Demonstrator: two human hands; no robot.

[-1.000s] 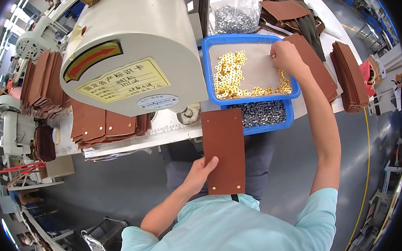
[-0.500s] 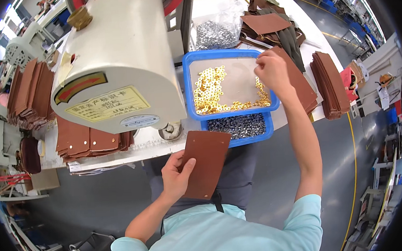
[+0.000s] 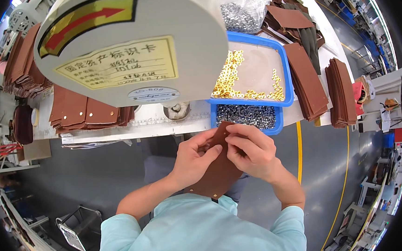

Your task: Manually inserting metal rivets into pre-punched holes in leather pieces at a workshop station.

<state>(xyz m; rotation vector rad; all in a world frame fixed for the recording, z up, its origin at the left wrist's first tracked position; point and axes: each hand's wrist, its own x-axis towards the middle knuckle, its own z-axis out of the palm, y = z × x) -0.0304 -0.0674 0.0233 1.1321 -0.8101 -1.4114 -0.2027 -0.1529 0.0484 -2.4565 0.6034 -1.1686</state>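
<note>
I have the brown leather piece (image 3: 218, 168) held close to my chest, near side of the bench. My left hand (image 3: 195, 159) grips its left edge, and my right hand (image 3: 251, 151) pinches at its top, fingers closed. I judge the fitting just begun; gold eyelets (image 3: 235, 76) wait in the blue tray (image 3: 283, 54) beyond.

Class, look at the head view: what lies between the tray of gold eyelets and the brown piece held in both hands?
A lower blue tray of silver eyelets lies between the gold-eyelet tray and the brown piece, seen in the head view.
</note>
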